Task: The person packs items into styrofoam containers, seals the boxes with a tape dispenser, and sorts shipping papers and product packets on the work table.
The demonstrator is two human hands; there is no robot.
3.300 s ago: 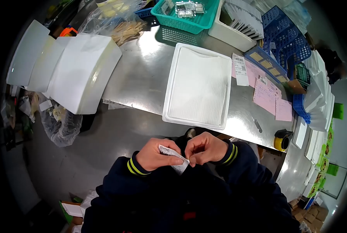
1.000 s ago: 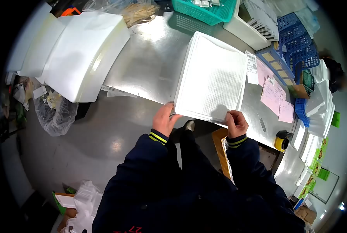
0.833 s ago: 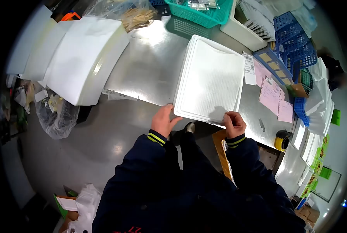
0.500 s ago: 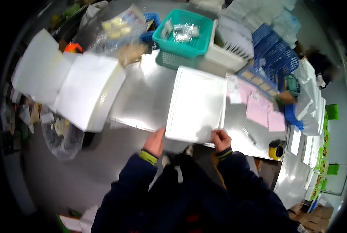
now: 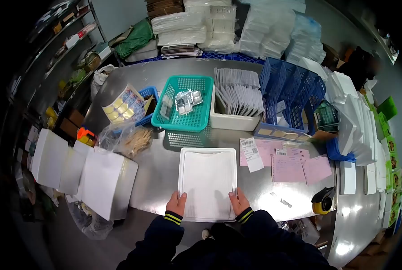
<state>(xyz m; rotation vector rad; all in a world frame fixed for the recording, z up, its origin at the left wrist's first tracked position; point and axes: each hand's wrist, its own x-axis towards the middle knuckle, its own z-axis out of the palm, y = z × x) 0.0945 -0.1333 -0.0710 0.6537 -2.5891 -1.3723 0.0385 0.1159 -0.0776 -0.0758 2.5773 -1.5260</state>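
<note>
A white tray (image 5: 207,180) with a ribbed white sheet inside lies on the steel table (image 5: 158,189), near its front edge. My left hand (image 5: 176,204) grips the tray's left side, thumb on the rim. Across from it, my right hand (image 5: 239,201) grips the right side, thumb also over the rim. The fingers under the rim are hidden. To the right of the tray lie a barcode label (image 5: 252,155) and pink slips (image 5: 317,169).
Behind the tray stand a teal basket (image 5: 183,123), a white foam box (image 5: 234,121) and a blue rack (image 5: 284,90). White foam boxes (image 5: 103,180) are at the left. A knife (image 5: 280,199) and tape dispenser (image 5: 323,201) lie front right.
The view has tilted up, showing more of the table's back. The label strip once between my hands is out of sight. Both hands have moved onto the tray's sides, and the tray is straighter.
</note>
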